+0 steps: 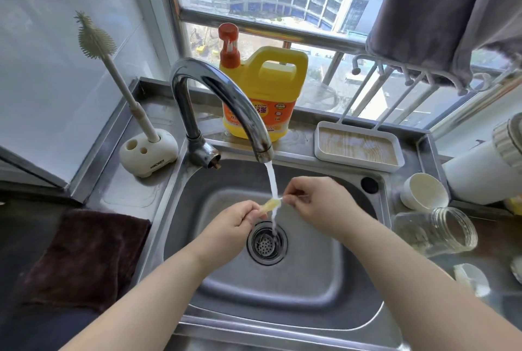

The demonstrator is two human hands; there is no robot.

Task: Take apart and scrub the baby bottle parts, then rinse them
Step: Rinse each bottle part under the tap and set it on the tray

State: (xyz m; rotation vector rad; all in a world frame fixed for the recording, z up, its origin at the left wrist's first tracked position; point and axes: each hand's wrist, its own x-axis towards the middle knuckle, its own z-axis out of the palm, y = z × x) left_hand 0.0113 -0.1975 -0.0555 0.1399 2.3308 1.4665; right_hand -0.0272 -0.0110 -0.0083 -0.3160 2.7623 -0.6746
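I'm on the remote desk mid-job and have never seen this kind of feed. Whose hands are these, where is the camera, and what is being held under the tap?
There is no machine here: a person works bare-handed, and the single picture comes from a wide-angle camera on their head, looking down into a steel sink. The faucet is running. The left hand pinches one end of a small yellowish soft part in the water stream; what part it is I cannot tell. The right hand pinches a thin white piece at its other end. On the right counter lie a clear glass bottle on its side and a white cup. Behind the sink stand a yellow detergent jug, a white tray and a bottle brush in its holder. A dark cloth lies at left.
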